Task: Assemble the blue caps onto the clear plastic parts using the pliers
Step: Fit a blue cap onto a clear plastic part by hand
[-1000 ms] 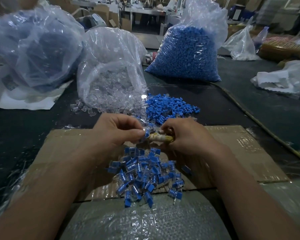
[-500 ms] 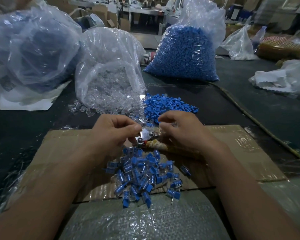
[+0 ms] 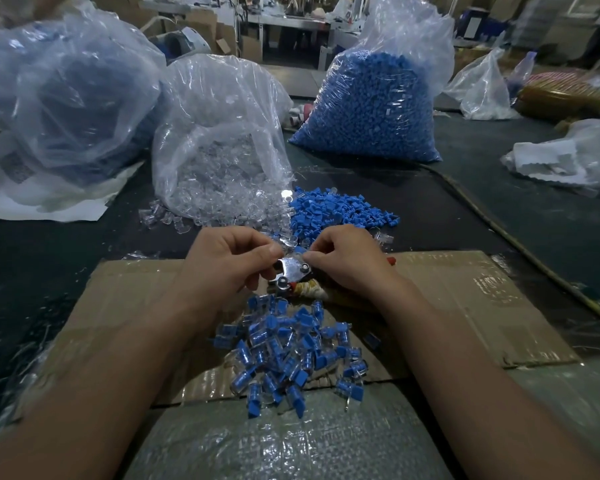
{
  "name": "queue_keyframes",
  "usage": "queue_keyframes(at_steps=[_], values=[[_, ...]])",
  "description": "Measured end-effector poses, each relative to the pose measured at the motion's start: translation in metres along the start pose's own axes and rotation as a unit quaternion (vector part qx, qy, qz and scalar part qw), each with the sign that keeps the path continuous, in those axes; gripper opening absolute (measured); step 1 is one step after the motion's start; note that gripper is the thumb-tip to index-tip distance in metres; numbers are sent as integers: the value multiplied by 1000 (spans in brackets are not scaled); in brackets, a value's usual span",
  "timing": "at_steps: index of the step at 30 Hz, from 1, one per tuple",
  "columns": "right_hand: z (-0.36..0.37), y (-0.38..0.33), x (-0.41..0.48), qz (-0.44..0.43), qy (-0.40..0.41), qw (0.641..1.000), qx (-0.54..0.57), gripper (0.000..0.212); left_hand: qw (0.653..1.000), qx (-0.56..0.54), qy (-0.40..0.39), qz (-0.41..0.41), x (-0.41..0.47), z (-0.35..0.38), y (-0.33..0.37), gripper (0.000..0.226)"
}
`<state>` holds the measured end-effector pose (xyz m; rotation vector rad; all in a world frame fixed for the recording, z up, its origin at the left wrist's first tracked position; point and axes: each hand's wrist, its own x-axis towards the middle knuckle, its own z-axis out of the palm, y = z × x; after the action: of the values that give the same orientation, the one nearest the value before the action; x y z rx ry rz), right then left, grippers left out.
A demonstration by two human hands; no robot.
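Left hand (image 3: pixel 229 268) and right hand (image 3: pixel 347 266) both pinch the pliers (image 3: pixel 291 273) between them; capped parts (image 3: pixel 284 351) piled just nearer.

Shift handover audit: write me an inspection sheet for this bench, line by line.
Surface: cardboard sheet on a dark table.
Job's things: pliers; loose blue caps; bag of clear parts; bag of blue caps; assembled pieces heaped on the cardboard.
Clutter: large bag at left, crumpled bag at right.
Grippers: left hand grips the pliers' head, right hand covers the handles.
Cables: one cord-like line along the table, right.
Surroundings: benches and boxes behind, blurred.
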<state>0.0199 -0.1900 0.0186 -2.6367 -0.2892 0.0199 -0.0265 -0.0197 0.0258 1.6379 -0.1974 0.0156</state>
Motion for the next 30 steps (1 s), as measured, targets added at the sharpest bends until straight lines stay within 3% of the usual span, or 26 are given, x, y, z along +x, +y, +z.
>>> queue_keyframes(at_steps=[4, 7, 11, 16, 18, 24, 30], values=[[-5, -2, -7, -44, 85, 992, 82, 13, 1000, -1, 11, 5, 1, 0, 0, 18], [-10, -12, -17, -132, 158, 967, 150, 8, 999, -23, 21, -8, 1, 0, 0, 24], [-4, -23, -26, -249, 161, 949, 103, 7, 998, -55, 13, -22, -1, 1, 1, 29], [-1, -21, -25, -290, 165, 938, 94, 9, 999, -27, 20, -4, 0, 1, -2, 21], [-3, -18, -22, -260, 173, 943, 110, 7, 999, -41, 28, -19, 2, 0, -5, 18], [-11, 14, -1, -32, 200, 976, 74, 15, 998, -38, 36, -23, 2, -1, -4, 8], [-5, 18, 8, -11, 156, 988, 9, 19, 999, -6, 33, -3, 1, -2, -1, 10]])
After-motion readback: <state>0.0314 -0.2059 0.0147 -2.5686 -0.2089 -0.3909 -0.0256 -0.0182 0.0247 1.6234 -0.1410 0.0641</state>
